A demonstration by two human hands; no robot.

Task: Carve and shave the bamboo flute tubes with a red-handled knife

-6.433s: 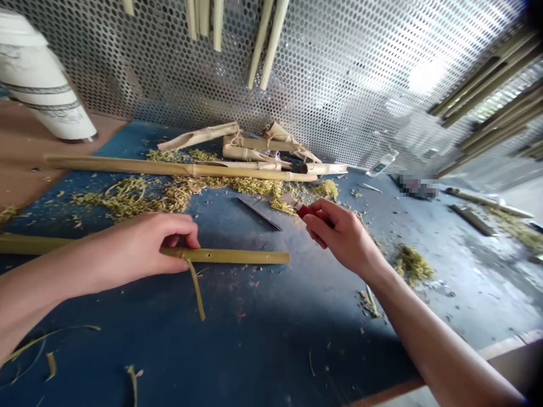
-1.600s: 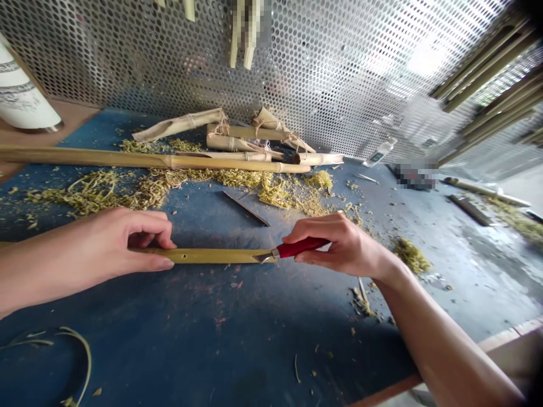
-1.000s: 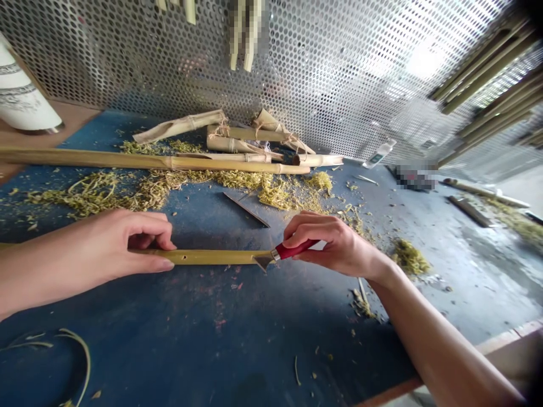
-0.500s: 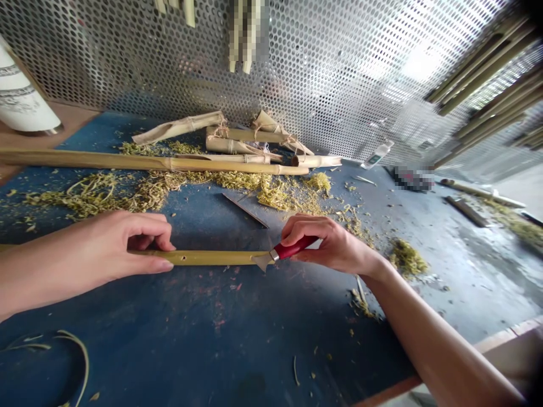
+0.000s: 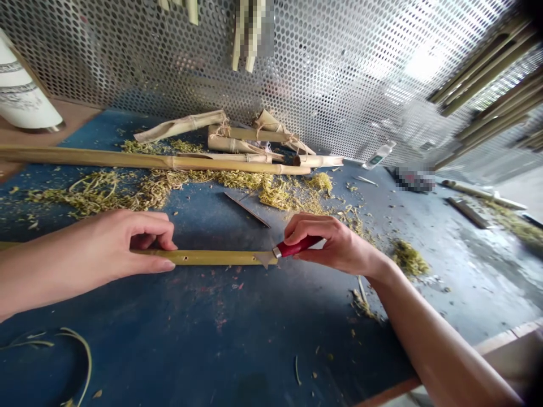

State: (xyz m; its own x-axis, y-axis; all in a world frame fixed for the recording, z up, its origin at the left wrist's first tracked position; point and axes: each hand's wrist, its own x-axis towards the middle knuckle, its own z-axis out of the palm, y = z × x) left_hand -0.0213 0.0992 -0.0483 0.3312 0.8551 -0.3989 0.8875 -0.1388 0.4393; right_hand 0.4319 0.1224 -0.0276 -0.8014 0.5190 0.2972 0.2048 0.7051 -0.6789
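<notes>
A slim yellow-green bamboo tube [image 5: 220, 258] lies level on the dark blue tabletop. My left hand [image 5: 136, 240] grips it between thumb and fingers, left of a small hole in its upper side. In my right hand [image 5: 324, 240] is a small knife [image 5: 299, 247] with a red handle, a metal collar and a short pointed blade. The blade's tip rests on the tube near its right end, by a second small mark or hole. Behind the tube, a thin dark metal strip [image 5: 246, 210] lies slantwise on the table, apart from both hands.
A longer bamboo pole [image 5: 136, 160] crosses the table behind heaps of shavings [image 5: 148, 191]. Cut bamboo pieces [image 5: 250, 134] lie against the perforated metal wall [image 5: 139, 62]. A small white bottle [image 5: 379, 156] stands tilted at the back right. A curled strip [image 5: 87, 362] lies front left.
The whole view has shifted very slightly. The knife's blade has turned a little on the tube; both hands keep their holds.
</notes>
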